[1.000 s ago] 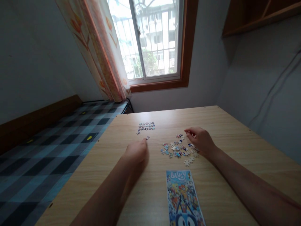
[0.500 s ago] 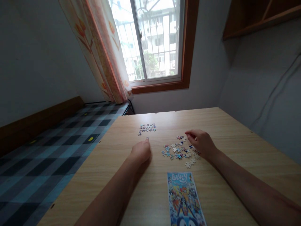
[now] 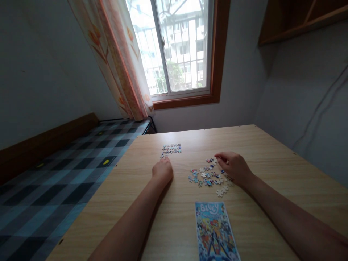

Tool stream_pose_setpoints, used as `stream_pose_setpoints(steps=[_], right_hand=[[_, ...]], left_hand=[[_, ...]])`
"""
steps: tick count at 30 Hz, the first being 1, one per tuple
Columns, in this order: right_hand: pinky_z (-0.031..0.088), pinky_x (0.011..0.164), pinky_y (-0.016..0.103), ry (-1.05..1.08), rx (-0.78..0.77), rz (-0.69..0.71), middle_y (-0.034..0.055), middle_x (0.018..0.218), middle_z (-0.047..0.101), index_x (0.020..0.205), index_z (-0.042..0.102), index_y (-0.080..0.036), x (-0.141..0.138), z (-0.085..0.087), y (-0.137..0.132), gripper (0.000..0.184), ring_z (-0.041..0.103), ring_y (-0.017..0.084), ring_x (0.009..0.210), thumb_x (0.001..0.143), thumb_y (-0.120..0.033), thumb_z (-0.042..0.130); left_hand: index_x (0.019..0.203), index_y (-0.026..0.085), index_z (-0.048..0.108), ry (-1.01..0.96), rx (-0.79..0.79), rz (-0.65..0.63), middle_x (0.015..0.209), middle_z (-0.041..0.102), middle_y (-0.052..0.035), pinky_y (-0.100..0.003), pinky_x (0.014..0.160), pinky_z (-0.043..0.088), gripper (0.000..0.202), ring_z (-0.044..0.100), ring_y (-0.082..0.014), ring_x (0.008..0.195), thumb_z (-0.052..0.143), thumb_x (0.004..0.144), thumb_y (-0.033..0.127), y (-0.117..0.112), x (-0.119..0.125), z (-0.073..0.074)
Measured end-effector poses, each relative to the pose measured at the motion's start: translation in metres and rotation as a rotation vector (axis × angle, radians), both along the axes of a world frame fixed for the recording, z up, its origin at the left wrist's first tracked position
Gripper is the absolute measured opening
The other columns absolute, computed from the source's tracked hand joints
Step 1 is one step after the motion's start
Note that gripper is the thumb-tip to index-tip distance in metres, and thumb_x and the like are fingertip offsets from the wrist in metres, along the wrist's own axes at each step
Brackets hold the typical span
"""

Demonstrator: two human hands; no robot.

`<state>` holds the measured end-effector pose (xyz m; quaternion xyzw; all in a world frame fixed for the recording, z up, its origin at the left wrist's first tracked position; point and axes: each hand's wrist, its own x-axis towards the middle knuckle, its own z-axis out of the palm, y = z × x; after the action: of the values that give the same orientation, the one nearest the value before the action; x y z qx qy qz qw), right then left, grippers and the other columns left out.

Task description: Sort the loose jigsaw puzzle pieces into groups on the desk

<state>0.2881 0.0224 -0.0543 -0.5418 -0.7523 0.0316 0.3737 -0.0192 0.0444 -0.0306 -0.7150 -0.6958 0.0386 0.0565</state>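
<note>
Left hand [image 3: 162, 170] was rested curled against assembled patch [image 3: 171, 149], contents hidden; right hand [image 3: 235, 167] was pinched over loose pieces [image 3: 208, 175] for picking, grip unclear.

I see the table [image 3: 258, 145] ahead, the bed [image 3: 54, 181] left of it, and the window [image 3: 179, 47] behind it with the curtain [image 3: 119, 61] at its left. A shelf [image 3: 299, 18] is up right. On the table, the joined puzzle patch [image 3: 172, 149] lies far centre-left, with the loose pieces [image 3: 208, 176] right of it and nearer. The printed sheet [image 3: 216, 232] is at the near edge, before the pieces. The left hand [image 3: 162, 170] sits just before the patch. The right hand [image 3: 235, 167] rests on the pieces' right side.
</note>
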Motion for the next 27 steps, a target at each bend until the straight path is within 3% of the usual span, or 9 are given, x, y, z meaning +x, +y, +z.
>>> stream_pose_setpoints(steps=[18,27], right_hand=[[0.046,0.075,0.026,0.003,0.006,0.0,0.0039,0.091,0.073,0.097,0.073,-0.022,0.0,-0.0015,0.0,0.024,0.065,0.016,0.08,0.088,-0.031,0.053],[0.046,0.073,0.025,-0.062,0.005,-0.006,0.0035,0.089,0.072,0.097,0.073,-0.023,0.0015,0.0057,0.0005,0.022,0.064,0.015,0.078,0.088,-0.029,0.054]], left_hand=[[0.132,0.006,0.05,0.014,-0.014,0.024,0.123,0.062,-0.0221,-0.032,0.087,0.051,0.047,0.064,-0.0232,0.106,0.033,0.088,0.011,0.0034,0.0013,-0.0011],[0.133,0.008,0.049,-0.001,0.019,-0.013,0.124,0.063,-0.0201,-0.031,0.088,0.05,0.048,0.062,-0.0227,0.109,0.034,0.087,0.011,0.0032,-0.0015,-0.0022]])
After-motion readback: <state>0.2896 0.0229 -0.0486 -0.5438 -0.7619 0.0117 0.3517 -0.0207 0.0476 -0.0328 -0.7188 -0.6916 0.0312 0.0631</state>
